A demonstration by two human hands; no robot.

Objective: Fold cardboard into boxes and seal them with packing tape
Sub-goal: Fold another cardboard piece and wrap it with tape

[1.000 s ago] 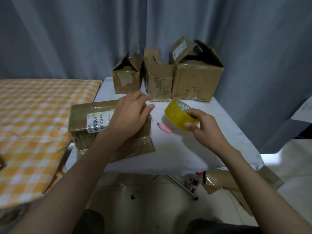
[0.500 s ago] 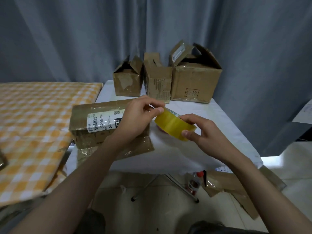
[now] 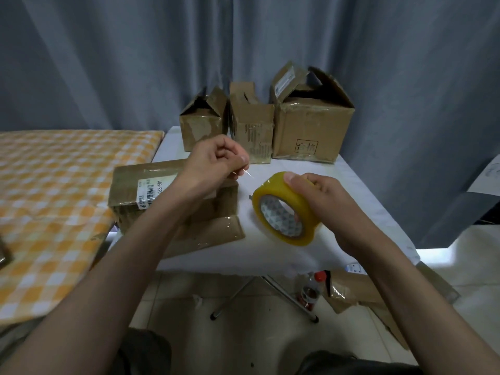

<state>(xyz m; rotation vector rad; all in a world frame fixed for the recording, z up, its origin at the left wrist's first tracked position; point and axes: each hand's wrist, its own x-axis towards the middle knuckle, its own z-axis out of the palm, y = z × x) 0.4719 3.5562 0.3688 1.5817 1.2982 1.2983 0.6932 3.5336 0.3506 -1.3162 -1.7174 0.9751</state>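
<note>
Right hand: the right hand (image 3: 319, 196) is curled round the yellow roll of clear packing tape (image 3: 284, 209), thumb laid on the outer band and fingers passed through the core; the roll is held above the white table (image 3: 351, 185), its open side turned toward the camera.
Left hand: the left hand (image 3: 216, 161) is raised over the box with fingers curled and thumb pressed to forefinger; a thin, pale strip is pinched there, seemingly the free end of the tape, though this cannot be told for certain.
Box being worked: a flat brown cardboard box with a white barcode label (image 3: 151, 190) is lain on the near left part of the table, partly hidden by the left forearm; one glossy, tape-covered flap is spread flat toward the table's front edge.
Finished boxes: three brown cardboard boxes are stood in a row at the table's far edge, a small one (image 3: 203, 123), a narrow one (image 3: 251, 123) and a large one (image 3: 311, 128), all with top flaps raised.
Surroundings: an orange-and-white checked cloth (image 3: 54, 198) is spread on the surface to the left; a grey curtain (image 3: 135, 50) is hung behind.
Floor: a red-capped plastic bottle (image 3: 311, 290) and flattened cardboard (image 3: 359, 290) are seen beneath the table's right side.
</note>
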